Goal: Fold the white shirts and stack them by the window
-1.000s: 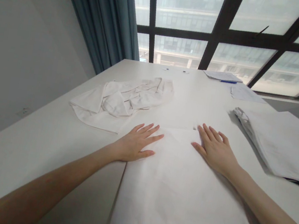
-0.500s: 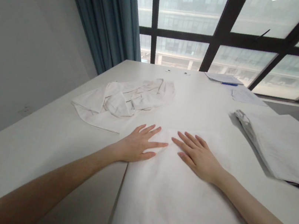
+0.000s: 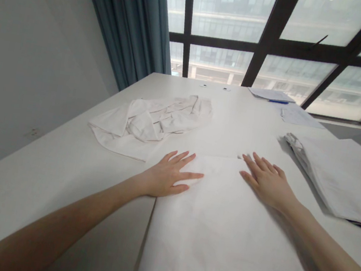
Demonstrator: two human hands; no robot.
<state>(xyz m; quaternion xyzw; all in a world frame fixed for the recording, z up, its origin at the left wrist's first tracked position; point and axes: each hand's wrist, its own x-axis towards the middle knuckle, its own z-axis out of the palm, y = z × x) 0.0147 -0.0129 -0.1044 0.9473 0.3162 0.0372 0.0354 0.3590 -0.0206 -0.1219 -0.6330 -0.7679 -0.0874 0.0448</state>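
Note:
A white cloth (image 3: 216, 236), laid flat and folded with straight edges, lies before me on the white table. My left hand (image 3: 172, 175) rests palm down on its far left corner, fingers spread. Near the far right part of the cloth is my right hand (image 3: 265, 180), palm down with the fingers stretched out. Neither hand grips anything. The cloth's right edge is partly hidden under my right forearm.
A crumpled white cloth (image 3: 155, 120) lies farther back on the left. To the right sits a folded white fabric stack (image 3: 347, 178). Papers (image 3: 270, 94) and a blue pen (image 3: 278, 102) are at the table's far end, by the window. A blue curtain (image 3: 129, 23) hangs at left.
My right hand has slid right and slightly away from me across the cloth, uncovering its middle. My left hand has stayed in place.

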